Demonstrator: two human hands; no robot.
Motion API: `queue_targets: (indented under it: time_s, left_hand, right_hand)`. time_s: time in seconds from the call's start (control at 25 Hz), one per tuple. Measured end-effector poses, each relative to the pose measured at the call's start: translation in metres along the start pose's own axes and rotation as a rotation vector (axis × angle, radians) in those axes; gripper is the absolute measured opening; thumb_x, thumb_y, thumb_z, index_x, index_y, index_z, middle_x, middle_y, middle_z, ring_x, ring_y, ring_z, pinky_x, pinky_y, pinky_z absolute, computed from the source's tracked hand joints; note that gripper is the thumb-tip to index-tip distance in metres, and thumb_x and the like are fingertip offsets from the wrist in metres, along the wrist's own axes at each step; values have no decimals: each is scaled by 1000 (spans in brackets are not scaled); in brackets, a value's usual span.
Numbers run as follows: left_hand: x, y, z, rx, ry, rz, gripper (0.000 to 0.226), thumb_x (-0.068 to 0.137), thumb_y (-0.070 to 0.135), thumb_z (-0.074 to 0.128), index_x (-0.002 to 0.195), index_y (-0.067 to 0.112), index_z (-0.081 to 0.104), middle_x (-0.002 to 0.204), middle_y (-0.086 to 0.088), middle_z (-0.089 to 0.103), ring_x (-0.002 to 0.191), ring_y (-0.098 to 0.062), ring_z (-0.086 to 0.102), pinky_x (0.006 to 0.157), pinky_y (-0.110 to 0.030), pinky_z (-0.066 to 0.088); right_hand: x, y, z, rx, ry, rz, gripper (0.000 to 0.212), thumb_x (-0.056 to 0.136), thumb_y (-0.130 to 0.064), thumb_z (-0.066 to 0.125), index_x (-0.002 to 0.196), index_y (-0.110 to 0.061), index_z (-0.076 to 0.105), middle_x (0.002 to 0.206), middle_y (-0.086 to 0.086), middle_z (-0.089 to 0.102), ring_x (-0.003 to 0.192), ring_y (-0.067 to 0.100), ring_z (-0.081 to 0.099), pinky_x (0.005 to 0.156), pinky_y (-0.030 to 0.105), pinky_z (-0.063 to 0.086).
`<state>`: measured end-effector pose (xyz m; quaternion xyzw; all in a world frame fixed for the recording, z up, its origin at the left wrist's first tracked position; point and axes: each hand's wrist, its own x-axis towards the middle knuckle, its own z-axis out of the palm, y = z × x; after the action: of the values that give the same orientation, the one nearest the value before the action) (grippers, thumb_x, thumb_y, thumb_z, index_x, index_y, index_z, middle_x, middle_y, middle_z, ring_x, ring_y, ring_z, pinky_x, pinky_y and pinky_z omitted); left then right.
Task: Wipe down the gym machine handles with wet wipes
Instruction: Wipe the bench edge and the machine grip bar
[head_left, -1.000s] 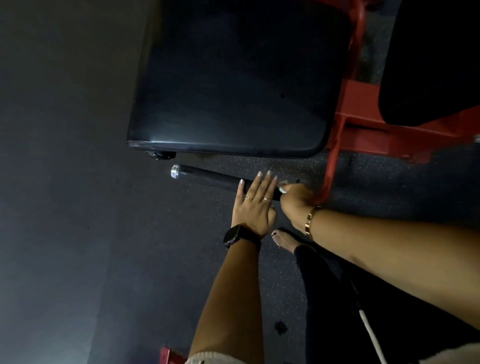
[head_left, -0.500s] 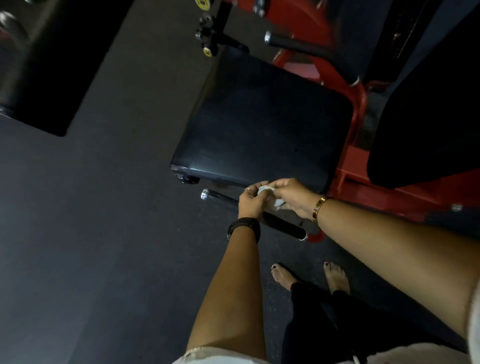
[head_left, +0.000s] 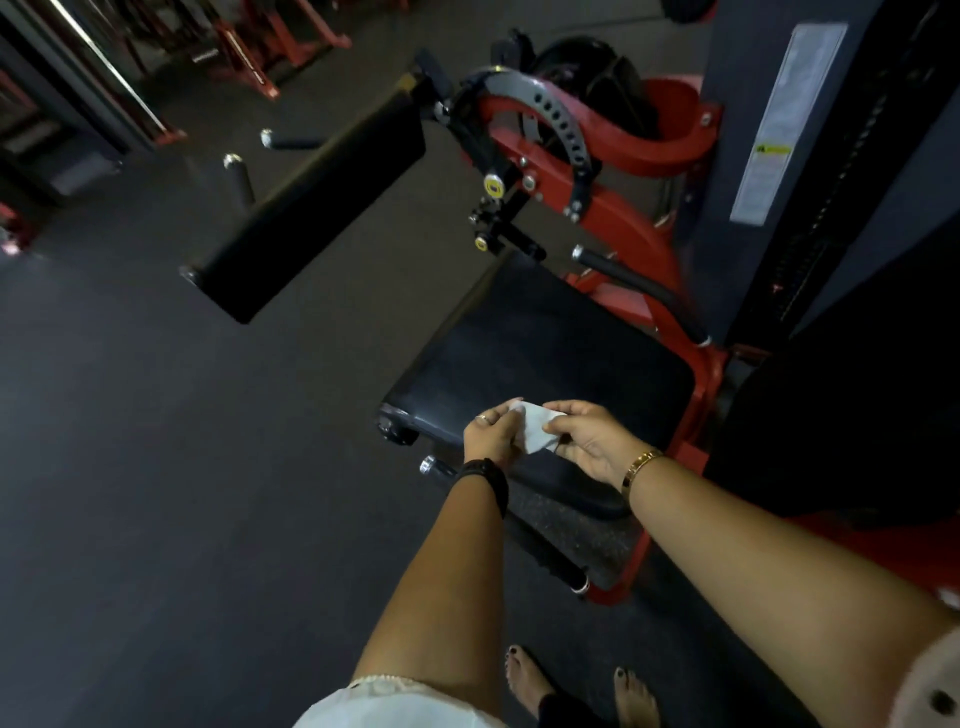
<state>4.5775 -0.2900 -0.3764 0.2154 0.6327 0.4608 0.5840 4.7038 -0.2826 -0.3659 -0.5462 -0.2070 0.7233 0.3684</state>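
Both hands held together above the front edge of the black seat pad (head_left: 540, 353), off the machine. Left hand (head_left: 491, 434): grip closed, thumb and fingers pinching the left side of a white wet wipe (head_left: 537, 432). Right hand (head_left: 587, 439): grip also closed on the wipe, fingertips pinched over its right edge, palm turned partly up. The wipe is stretched between the two hands, crumpled, in the air and touching no handle.

Directly below the hands, beside the seat pad's front edge, runs a black handle (head_left: 561, 486) with a chrome end cap at its left; it is partly hidden by the left wrist. A second black handle (head_left: 636, 278) sticks out on the far side of the seat, by the red frame (head_left: 623, 218). A long black leg pad (head_left: 311, 208) hangs out over the floor to the far left of the seat.

Left wrist carries a black watch (head_left: 485, 475); right wrist a gold bracelet (head_left: 641, 467). Bare feet with dark nail polish (head_left: 524, 680) stand on the dark rubber floor (head_left: 182, 493) at the near edge of view. No containers visible; wipe packet not in sight.
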Motion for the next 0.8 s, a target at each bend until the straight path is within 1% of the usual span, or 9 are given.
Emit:
queue_targets:
  time_s: [0.08,0.2,0.28,0.36,0.44,0.48,0.6,0.72,0.8]
  left_hand:
    - [-5,19,7,-62,26,0,10,89,9,62,97,5,68,92,-14,67,84,-26,64,81,-42,53]
    - [-14,50,18,-112,48,-17,14,91,18,60,98,6,65,83,-10,65,70,-21,64,65,-32,54]
    - [-23,67,22,-155,43,-20,13,94,19,57,94,7,63,80,-8,64,65,-19,63,60,-29,53]
    - [-30,76,24,-193,24,-20,17,94,20,55,102,6,61,86,-10,64,70,-20,63,58,-27,54]
    - [-37,83,26,-212,23,-17,23,95,20,55,112,6,59,93,-11,63,74,-21,63,57,-26,54]
    - [-40,87,26,-227,22,-11,22,95,20,54,112,7,59,93,-10,62,74,-20,62,58,-27,54]
    - [-41,99,28,-258,20,0,11,95,18,53,99,10,58,86,-8,61,72,-19,61,60,-29,52]
    - [-36,111,25,-257,13,8,12,95,19,54,101,10,58,85,-8,61,71,-19,60,61,-30,51]
    - [-27,121,20,-259,-5,21,12,95,20,54,98,10,58,84,-8,61,72,-19,61,62,-29,51]
  right_hand:
    - [-8,-20,5,-5,-5,-36,25,89,12,48,103,-6,57,93,11,60,80,19,60,71,31,51]
    - [-17,-45,12,30,-9,-76,18,92,6,48,90,-9,58,89,10,61,79,20,60,65,31,51]
    - [-23,-60,17,66,-18,-80,12,94,-1,50,91,-9,58,90,11,61,79,22,61,63,34,51]
    - [-24,-70,20,73,-25,-61,7,94,-7,51,95,-8,58,92,13,62,81,24,62,63,37,53]
    - [-27,-78,23,62,-36,-45,7,94,-10,51,94,-7,58,93,14,63,82,26,63,66,39,55]
    - [-28,-82,26,51,-47,-44,7,93,-10,51,93,-8,58,93,15,63,83,26,64,65,40,55]
    - [-30,-94,33,34,-64,-52,4,92,-11,53,93,-9,57,93,15,63,82,26,64,60,37,53]
    - [-29,-105,44,35,-56,-77,4,93,-12,53,94,-9,56,90,14,63,81,25,63,60,37,52]
    - [-22,-111,55,39,-41,-91,5,93,-13,54,94,-9,56,89,13,62,80,25,63,61,38,52]
